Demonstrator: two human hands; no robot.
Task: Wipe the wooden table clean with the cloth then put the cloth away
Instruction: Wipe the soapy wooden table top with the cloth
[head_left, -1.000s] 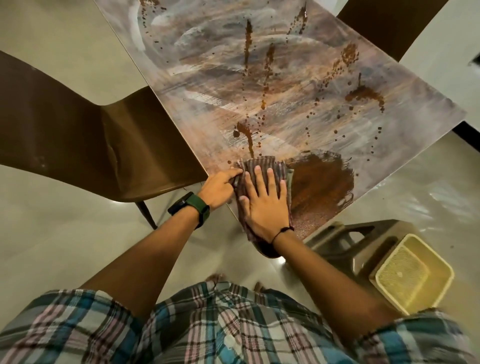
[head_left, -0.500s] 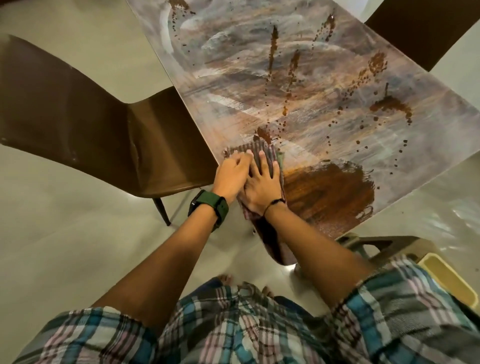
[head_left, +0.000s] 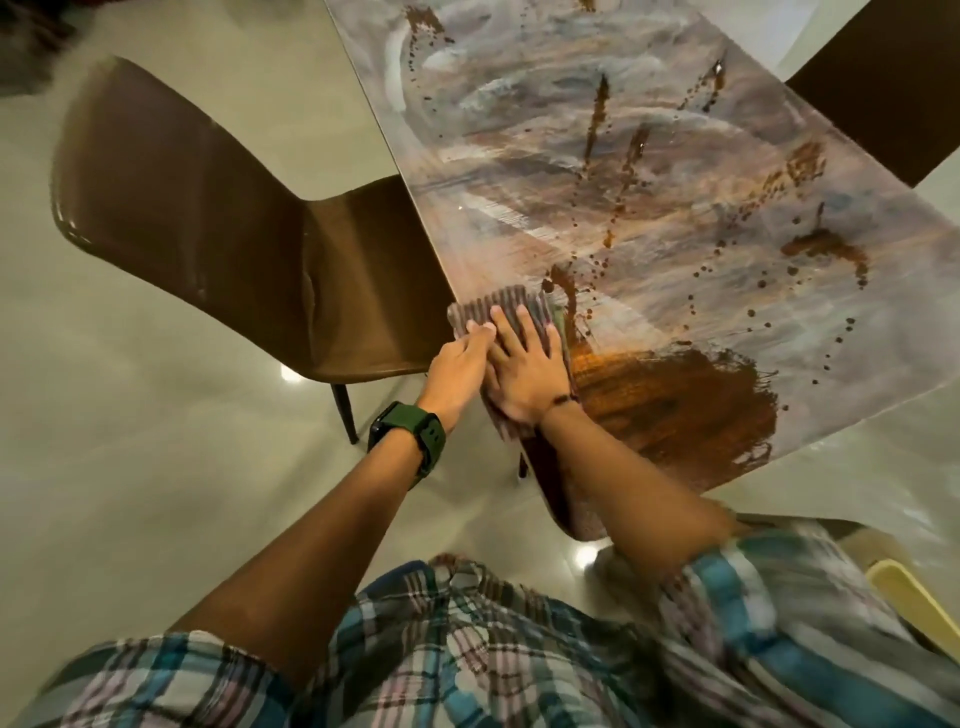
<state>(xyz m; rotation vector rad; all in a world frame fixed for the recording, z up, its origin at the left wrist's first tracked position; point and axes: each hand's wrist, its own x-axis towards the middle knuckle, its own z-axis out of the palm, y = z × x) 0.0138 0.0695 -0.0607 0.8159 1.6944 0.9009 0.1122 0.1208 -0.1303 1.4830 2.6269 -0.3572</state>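
Both hands lay flat, fingers straight, side by side: left hand (head_left: 457, 370) and right hand (head_left: 524, 376) pressed the cloth (head_left: 506, 306) at the bench (head_left: 675, 182) near edge, its long axis running away from the person, the near end hanging off.

You look down on a table (head_left: 675, 171) streaked grey, white and tan, spattered with dark brown drops and a broad rust-brown smear (head_left: 675, 410) at lower right of centre. At mid-frame the cloth (head_left: 511, 306) is ribbed in grey and dull maroon stripes. The chair (head_left: 234, 244) at left is glossy chocolate brown. Your watch (head_left: 410, 434) has a dark green strap. Your shirt (head_left: 467, 649), along the bottom, is plaid in blue, white and pink. The floor (head_left: 130, 467) is pale greenish cream.
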